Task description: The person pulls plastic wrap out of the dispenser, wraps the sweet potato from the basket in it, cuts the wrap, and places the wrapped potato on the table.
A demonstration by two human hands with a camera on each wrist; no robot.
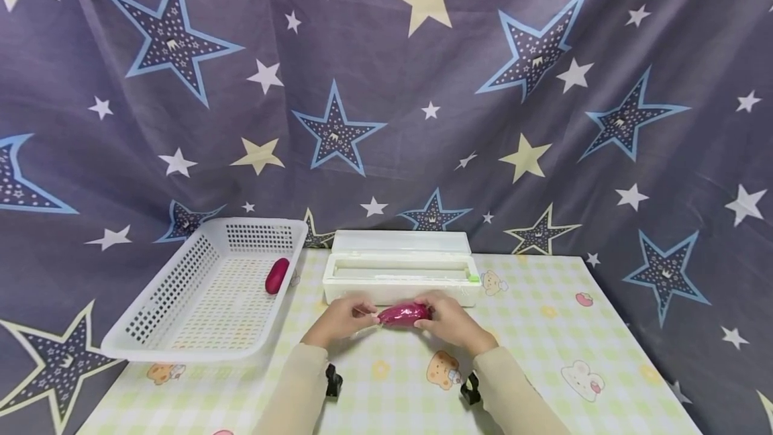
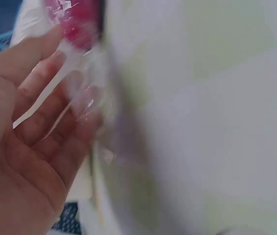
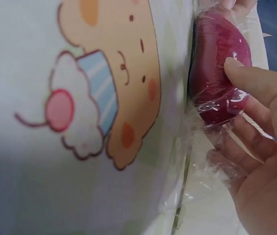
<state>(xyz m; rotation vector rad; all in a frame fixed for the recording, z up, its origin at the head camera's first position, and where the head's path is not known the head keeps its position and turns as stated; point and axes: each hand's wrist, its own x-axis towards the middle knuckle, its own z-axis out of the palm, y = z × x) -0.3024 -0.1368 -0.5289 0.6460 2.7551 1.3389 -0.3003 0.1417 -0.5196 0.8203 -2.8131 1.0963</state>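
A purplish-red sweet potato (image 1: 403, 315), wrapped in shiny clear plastic wrap (image 2: 87, 100), lies crosswise between both hands just in front of a white box. My left hand (image 1: 343, 319) is at its left end, curled around loose film, the thumb close to the tip. On the other end, my right hand (image 1: 449, 321) grips the sweet potato (image 3: 219, 63); the thumb presses on its side and the fingers are behind it. Crumpled film trails over the right fingers (image 3: 256, 139). The white plastic-wrap dispenser (image 1: 401, 293) stands with its lid (image 1: 401, 242) raised.
At the left stands a white perforated basket (image 1: 181, 356), with another purplish-red sweet potato (image 1: 277, 276) against its right wall. A green piece (image 1: 474, 278) sits at the dispenser's right end. A checked cloth (image 1: 543, 354) covers the table; a starry curtain (image 1: 374, 52) hangs behind.
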